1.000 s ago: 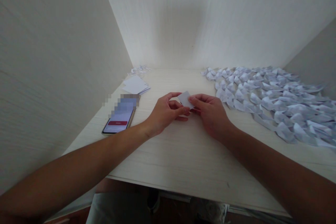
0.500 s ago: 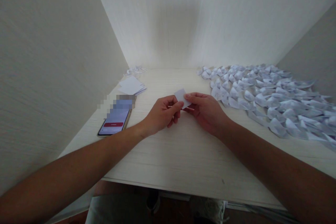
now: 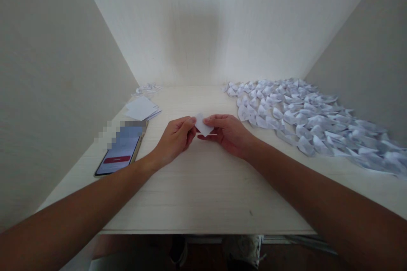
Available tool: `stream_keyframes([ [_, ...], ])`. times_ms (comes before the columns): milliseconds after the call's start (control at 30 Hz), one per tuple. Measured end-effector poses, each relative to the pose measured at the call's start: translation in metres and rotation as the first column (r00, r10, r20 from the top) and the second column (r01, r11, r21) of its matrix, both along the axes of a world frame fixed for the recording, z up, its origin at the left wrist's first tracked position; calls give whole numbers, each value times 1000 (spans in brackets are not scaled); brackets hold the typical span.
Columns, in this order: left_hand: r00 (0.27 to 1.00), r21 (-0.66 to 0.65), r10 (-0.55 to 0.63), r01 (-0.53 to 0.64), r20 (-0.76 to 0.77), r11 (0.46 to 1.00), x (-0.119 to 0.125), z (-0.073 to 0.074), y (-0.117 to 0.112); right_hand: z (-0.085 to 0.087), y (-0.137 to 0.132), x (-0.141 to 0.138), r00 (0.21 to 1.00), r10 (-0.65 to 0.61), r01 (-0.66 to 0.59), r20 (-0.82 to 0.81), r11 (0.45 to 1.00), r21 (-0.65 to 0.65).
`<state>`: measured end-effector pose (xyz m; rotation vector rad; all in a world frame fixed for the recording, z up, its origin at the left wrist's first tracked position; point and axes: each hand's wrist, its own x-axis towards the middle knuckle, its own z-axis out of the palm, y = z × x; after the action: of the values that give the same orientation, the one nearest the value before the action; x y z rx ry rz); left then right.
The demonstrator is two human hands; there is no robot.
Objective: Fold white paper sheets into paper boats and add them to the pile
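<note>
A small folded piece of white paper (image 3: 204,128) is held up between my two hands over the middle of the table, one corner pointing down toward me. My left hand (image 3: 178,136) pinches its left corner between thumb and fingers. On the other side, my right hand (image 3: 229,134) grips the paper with the thumb on its face and the fingers behind. Parts of the fingers are hidden by the paper and the hands themselves.
Many folded white paper boats (image 3: 295,114) spread over the table's right side. Flat white sheets (image 3: 141,108) lie at the left, with paper scraps (image 3: 149,89) behind. A phone (image 3: 122,148) rests near my left forearm. Walls enclose the table (image 3: 190,203) at the back and sides.
My left hand has shifted its pinch from the paper's lower part to its left corner, and the paper has turned so a corner points down. The whole view has swung slightly to the right.
</note>
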<state>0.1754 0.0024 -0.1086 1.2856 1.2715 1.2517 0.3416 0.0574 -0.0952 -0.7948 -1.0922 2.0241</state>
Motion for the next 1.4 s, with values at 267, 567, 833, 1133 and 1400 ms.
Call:
stream_keyframes([
  [267, 1000, 12, 1, -1, -28, 1000, -7, -1, 1, -2, 4, 3, 995, 93, -94, 24, 994, 49],
  [567, 993, 158, 118, -117, 5, 980, -6, 1, 2, -2, 7, 2, 999, 0, -4, 37, 993, 116],
  [833, 992, 218, 129, -127, 6, 968, -5, 11, -2, -1, 8, 9, 978, 205, -202, -37, 977, 64],
  [1133, 993, 319, 115, -118, 28, 940, -9, 12, -1, 0, 7, 9, 973, 229, -227, -19, 971, 78],
  [1400, 996, 362, 89, -82, -4, 929, -13, 11, -1, 1, 10, 12, 960, 279, -278, 1, 956, 94],
])
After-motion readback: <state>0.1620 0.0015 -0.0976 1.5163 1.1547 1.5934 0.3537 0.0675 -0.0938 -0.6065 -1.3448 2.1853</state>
